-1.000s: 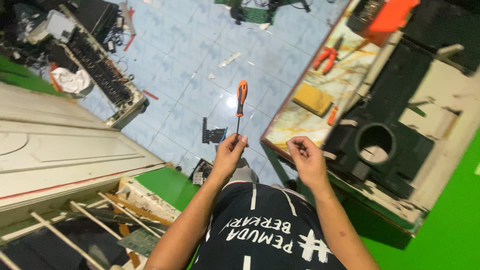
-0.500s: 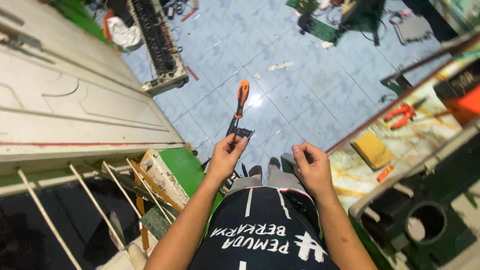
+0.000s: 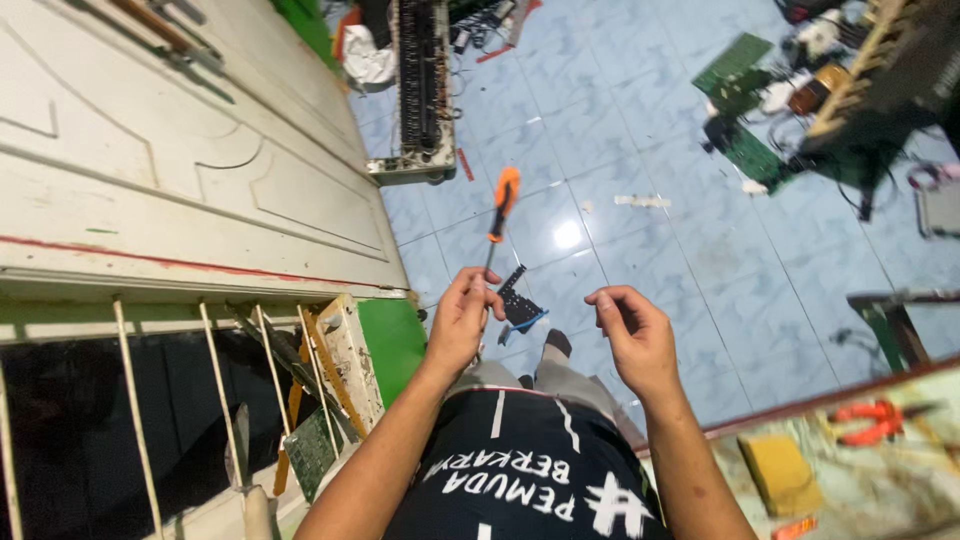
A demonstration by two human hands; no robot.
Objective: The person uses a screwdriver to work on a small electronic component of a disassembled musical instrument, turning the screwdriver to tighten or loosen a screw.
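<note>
Gripping the thin metal shaft of an orange-and-black-handled screwdriver (image 3: 500, 215), the left hand (image 3: 462, 322) holds the tool upright, handle uppermost, above the pale blue tiled floor (image 3: 640, 250). The right hand (image 3: 632, 330) hovers just beside it, fingers curled loosely inward; whether it pinches anything cannot be told. A small black plastic part (image 3: 517, 300) lies on the tiles beyond the hands. Orange-handled pliers (image 3: 872, 420) rest on the table at lower right.

No pkgs, labels, signs or screens visible.
</note>
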